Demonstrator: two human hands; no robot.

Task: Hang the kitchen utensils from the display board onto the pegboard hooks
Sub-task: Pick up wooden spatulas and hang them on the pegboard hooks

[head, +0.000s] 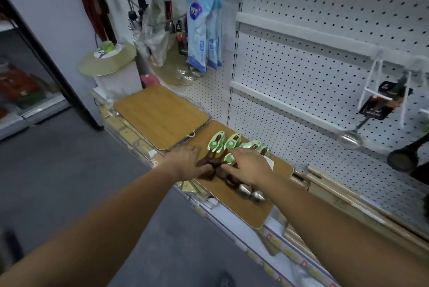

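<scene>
Both arms stretch forward over the shelf. The right hand (248, 166) pinches a green tag among the utensils (232, 145) between thumb and fingers; the left hand (185, 161) lies on their dark handles, grip unclear. They lie bunched on the wooden display board (243, 207). Behind, the pegboard (325, 19) stands mostly bare.

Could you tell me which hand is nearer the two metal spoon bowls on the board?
Right: the right hand is just beyond the spoon bowls; the left hand lies farther off to their left.
</scene>
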